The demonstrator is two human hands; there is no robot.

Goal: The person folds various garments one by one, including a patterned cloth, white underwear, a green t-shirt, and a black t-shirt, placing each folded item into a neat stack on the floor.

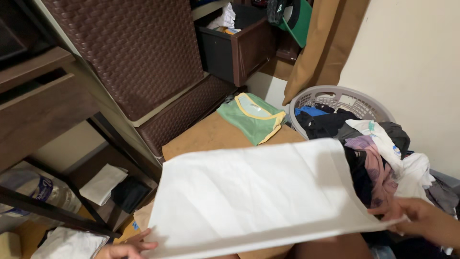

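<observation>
A cramped corner with a cream wall, a tan curtain and dark woven-front drawers frames a low brown desk (206,136). Stretched flat above that desk is a white cloth (258,194), held between the person's two hands and slightly wrinkled across its middle. The right hand (421,218) pinches the cloth's far corner, fingers closed over the edge. The left hand (125,247) sits under the opposite lower corner at the bottom of the view; its fingers curl toward the cloth, but whether they actually grip it cannot be told. To handle the cloth well here, both corners should probably be kept level and pulled taut so the creases smooth out and the edges line up squarely. Beyond the cloth, away from both hands, a folded green shirt with yellow trim (253,116) lies on the desk. Just past the right hand, a grey laundry basket (335,96) overflows with mixed clothes. Beside the left hand, a dark shelf holds folded white and black items.
</observation>
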